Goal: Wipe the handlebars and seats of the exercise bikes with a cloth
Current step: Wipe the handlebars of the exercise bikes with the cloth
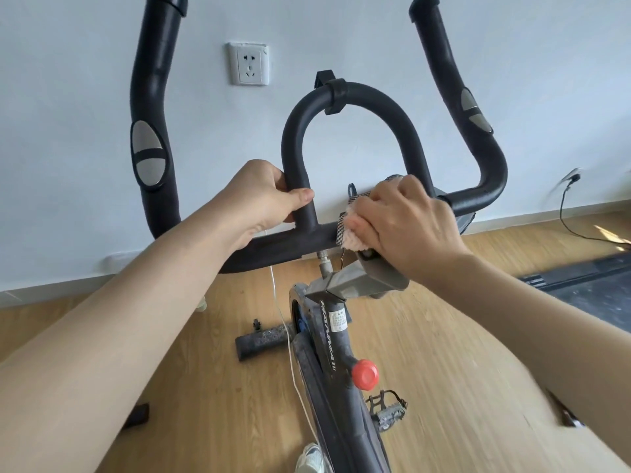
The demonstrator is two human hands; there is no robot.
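The exercise bike's black foam handlebars fill the upper view: a centre loop, two outer horns and a crossbar. My left hand grips the left leg of the centre loop where it meets the crossbar. My right hand presses a pink fluffy cloth with a checked edge against the crossbar, at the base of the loop's right leg above the grey stem clamp. The seat is out of view.
The bike frame with a red knob and a pedal runs down the middle over a wooden floor. A wall socket is behind. A white cord hangs left of the frame. A dark mat lies right.
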